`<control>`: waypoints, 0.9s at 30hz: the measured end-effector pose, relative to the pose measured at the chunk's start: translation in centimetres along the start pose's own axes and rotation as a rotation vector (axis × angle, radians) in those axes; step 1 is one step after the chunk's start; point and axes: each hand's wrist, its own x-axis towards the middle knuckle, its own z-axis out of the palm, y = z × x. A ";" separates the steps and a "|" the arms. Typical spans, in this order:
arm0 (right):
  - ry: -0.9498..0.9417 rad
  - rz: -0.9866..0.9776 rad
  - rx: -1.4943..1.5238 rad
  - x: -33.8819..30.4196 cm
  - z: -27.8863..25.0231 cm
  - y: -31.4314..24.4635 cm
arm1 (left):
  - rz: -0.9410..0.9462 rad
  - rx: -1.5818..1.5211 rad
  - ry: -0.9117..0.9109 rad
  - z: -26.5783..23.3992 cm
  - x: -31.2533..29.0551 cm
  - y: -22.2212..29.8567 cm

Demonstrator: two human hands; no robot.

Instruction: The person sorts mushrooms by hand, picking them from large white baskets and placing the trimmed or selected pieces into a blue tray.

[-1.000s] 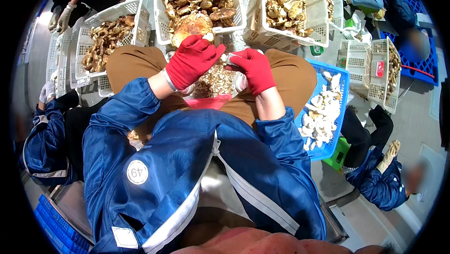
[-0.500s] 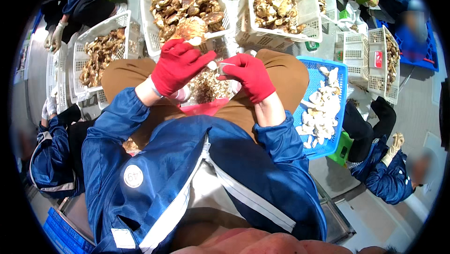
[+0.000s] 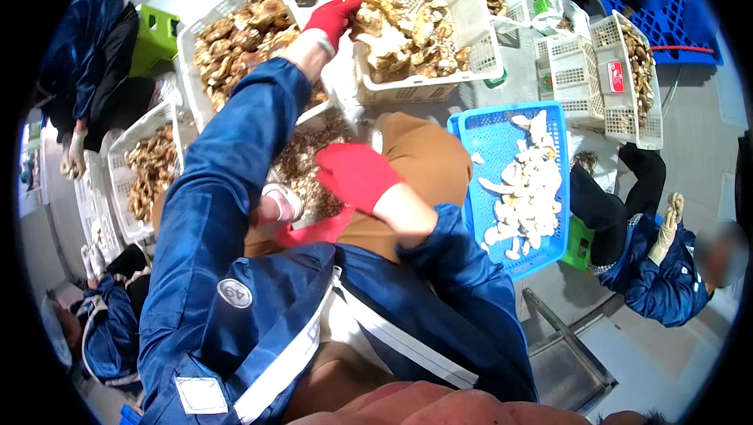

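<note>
My left hand, in a red glove, stretches to the left rim of a white crate. Its fingers close on the edge of a large pale brown mushroom lying over other mushrooms there. Above my lap, my right hand, also red-gloved, has its fingers curled downward; they are partly hidden, and what they hold cannot be made out. Brown mushroom trimmings lie below and beside it, next to a red edge.
Another white crate of brown mushrooms stands under my left arm. At my right is a blue basket with white mushroom pieces. Co-workers sit on both sides, with more crates and green stools around.
My left hand has moved away from my right, forward to the right-hand crate, with the large mushroom. My right hand has dropped lower and left over my lap. The view has shifted.
</note>
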 end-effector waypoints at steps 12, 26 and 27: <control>-0.108 -0.024 -0.003 0.0 -0.4 1.5 | -0.181 -0.320 0.087 7.2 9.0 -8.1; -0.120 -0.142 0.105 1.4 0.3 0.1 | 0.658 1.301 0.627 -20.3 5.5 -1.0; -0.144 -0.096 0.217 1.3 0.5 0.3 | 0.560 1.442 0.609 -20.0 6.0 -0.6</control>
